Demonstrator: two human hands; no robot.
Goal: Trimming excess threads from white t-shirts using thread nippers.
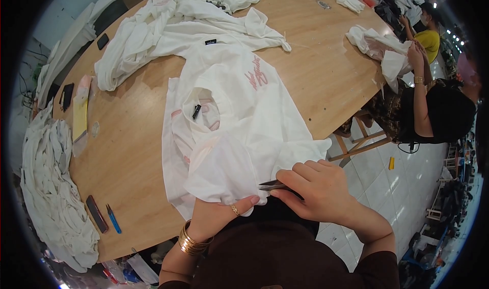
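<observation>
One white shirt (260,121) is pinched by the left hand (222,215), fingers hidden beneath; the right hand (321,188) curls around snips (271,185).

Shirt (265,105) on table (135,161), garments (163,32) behind, cloth (48,182) left (along edge)

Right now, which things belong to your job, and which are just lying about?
In use:
White shirt, held in the left hand
Pointed metal snips, in the right hand

Seemingly just lying about:
Blue pointed tool
Slim dark red object
Yellow paper
</observation>
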